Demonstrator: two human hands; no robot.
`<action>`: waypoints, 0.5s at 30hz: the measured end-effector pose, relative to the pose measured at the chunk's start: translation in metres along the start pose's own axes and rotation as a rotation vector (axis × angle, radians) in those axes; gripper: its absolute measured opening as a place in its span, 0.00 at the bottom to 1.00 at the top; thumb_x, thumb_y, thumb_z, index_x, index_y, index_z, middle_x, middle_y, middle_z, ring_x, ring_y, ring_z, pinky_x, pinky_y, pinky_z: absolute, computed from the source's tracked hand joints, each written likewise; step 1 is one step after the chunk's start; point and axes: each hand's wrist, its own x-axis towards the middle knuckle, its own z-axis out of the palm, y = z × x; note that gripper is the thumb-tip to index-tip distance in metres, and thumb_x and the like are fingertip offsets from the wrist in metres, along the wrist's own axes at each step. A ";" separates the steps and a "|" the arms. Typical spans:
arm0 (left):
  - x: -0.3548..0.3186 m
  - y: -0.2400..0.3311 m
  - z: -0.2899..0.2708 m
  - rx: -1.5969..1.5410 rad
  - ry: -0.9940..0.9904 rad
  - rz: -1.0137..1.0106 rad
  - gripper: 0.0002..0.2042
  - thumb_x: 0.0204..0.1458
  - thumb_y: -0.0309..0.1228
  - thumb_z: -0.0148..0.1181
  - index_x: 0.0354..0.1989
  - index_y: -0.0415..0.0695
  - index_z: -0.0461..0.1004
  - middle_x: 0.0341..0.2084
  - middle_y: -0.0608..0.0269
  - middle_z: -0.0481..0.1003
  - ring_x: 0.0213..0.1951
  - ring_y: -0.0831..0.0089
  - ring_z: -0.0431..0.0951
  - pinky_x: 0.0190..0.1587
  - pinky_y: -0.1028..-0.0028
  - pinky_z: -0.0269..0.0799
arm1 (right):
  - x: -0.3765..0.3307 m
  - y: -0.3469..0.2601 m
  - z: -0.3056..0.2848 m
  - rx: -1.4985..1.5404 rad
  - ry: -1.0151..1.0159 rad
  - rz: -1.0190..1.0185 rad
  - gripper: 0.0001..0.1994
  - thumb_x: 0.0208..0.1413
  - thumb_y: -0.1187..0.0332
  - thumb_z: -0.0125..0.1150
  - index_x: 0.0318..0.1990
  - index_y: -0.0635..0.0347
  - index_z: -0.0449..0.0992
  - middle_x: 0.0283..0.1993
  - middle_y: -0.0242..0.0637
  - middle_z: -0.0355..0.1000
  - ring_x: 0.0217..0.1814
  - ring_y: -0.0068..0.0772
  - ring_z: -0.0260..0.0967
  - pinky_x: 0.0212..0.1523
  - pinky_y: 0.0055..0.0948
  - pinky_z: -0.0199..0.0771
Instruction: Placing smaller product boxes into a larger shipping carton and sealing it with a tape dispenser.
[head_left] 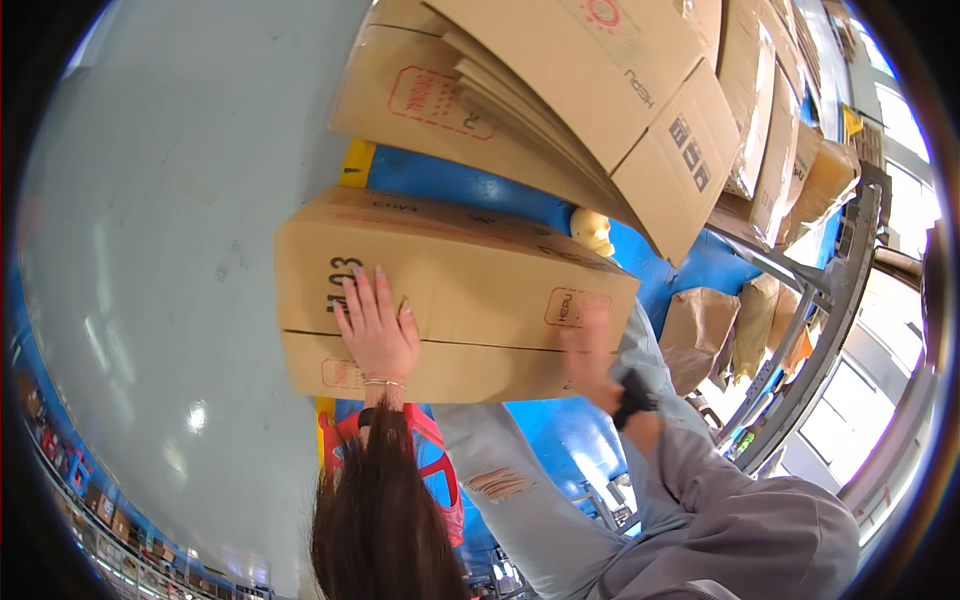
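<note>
A closed brown cardboard box [470,290] with dark and red print lies across in front of me, a seam running along its top. My left hand [380,325] rests on the left part of that face, palm down and fingers spread. Near the right end of the box is my right hand [588,355], smeared by motion. Its fingers look stretched out along the cardboard, with nothing seen in them. A black band [634,398] circles my right wrist. My long hair hides most of the left forearm.
Flattened cardboard boxes [560,90] are stacked just beyond the box. A pale yellow roundish object [591,230] sits between them. A red plastic stool [440,480] stands below. On the right are a grey metal frame [825,340] and brown paper bags [697,335].
</note>
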 end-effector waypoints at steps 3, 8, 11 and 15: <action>0.003 0.004 0.004 0.032 0.047 0.005 0.28 0.58 0.41 0.40 0.65 0.41 0.57 0.66 0.49 0.54 0.67 0.50 0.51 0.66 0.50 0.43 | -0.017 0.105 -0.111 -0.095 0.236 0.198 0.26 0.53 0.78 0.53 0.61 0.69 0.58 0.63 0.52 0.56 0.67 0.54 0.51 0.67 0.43 0.48; 0.007 0.008 0.006 0.071 0.080 0.016 0.27 0.59 0.40 0.39 0.65 0.40 0.56 0.66 0.47 0.53 0.67 0.49 0.51 0.66 0.49 0.42 | -0.061 0.258 -0.188 -0.258 0.490 0.864 0.24 0.63 0.64 0.47 0.62 0.69 0.58 0.65 0.50 0.57 0.67 0.42 0.54 0.66 0.34 0.51; 0.010 0.023 0.013 0.055 0.090 0.028 0.27 0.60 0.40 0.38 0.65 0.39 0.56 0.66 0.47 0.53 0.67 0.49 0.50 0.66 0.50 0.41 | -0.051 0.273 -0.125 0.344 0.127 1.034 0.31 0.64 0.43 0.37 0.63 0.58 0.60 0.63 0.40 0.61 0.63 0.38 0.59 0.61 0.30 0.57; -0.003 -0.009 0.004 0.211 0.016 0.093 0.31 0.58 0.39 0.42 0.68 0.36 0.48 0.67 0.41 0.46 0.69 0.47 0.44 0.67 0.49 0.35 | 0.014 0.109 -0.038 1.334 -0.237 1.559 0.41 0.59 0.33 0.27 0.67 0.57 0.55 0.67 0.38 0.59 0.65 0.36 0.56 0.64 0.36 0.52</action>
